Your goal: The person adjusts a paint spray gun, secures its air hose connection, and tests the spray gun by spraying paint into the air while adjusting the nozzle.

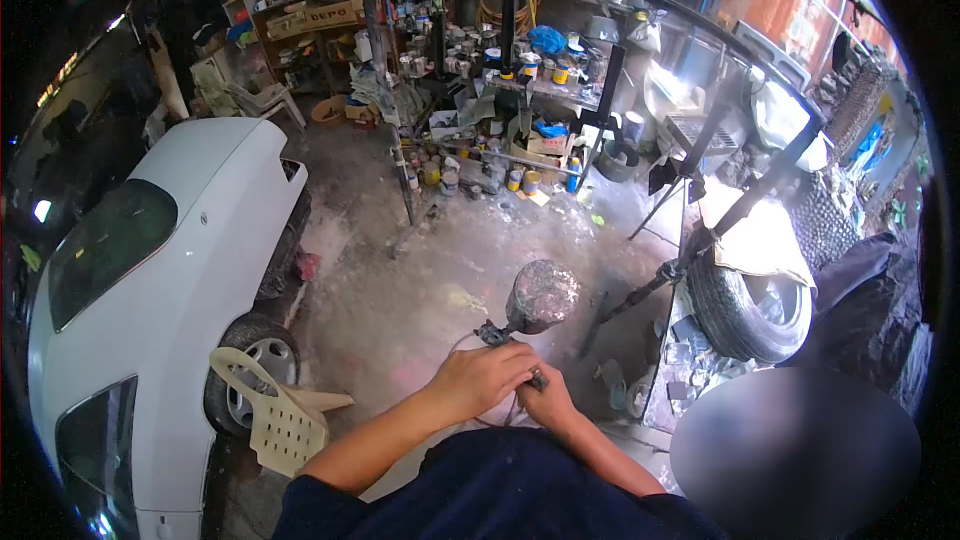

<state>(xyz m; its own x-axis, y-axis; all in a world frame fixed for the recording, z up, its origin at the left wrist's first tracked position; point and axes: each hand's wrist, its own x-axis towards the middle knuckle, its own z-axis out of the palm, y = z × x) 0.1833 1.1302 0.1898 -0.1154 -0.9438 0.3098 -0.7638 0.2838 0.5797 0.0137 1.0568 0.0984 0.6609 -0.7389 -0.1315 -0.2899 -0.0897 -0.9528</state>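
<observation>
- Your two hands are close together in front of your dark blue cloth shirt [500,485].
- Your left hand [482,380] is wrapped around a dark, paint-spotted spray gun [492,333].
- Your right hand [550,402] is curled around the back end of the same spray gun, just beside your left hand. Your fingers hide much of it.
- The spray gun is out in front of your belly, above the dusty grey floor [440,250].
- On the far side of your hands is the gun's round metal cup [543,297], blotchy with grey paint.
- A thin, pale hose [463,342] bends beside the gun, on the left.
- On your left is a big, shiny white car [190,250]. It has a black tyre with a silver wheel [265,370].
- A cream plastic chair with little holes [288,428] is near that wheel.
- On your right, a fat black rubber tyre [715,315] stands up, with a pale tan sheet [765,252] over its top.
- A long, dark metal pole [640,293] slants beside the tyre.
- At the back, lots of messy paint cans [530,65] crowd the shelves. A crinkly blue plastic bag [547,38] sits among them.
</observation>
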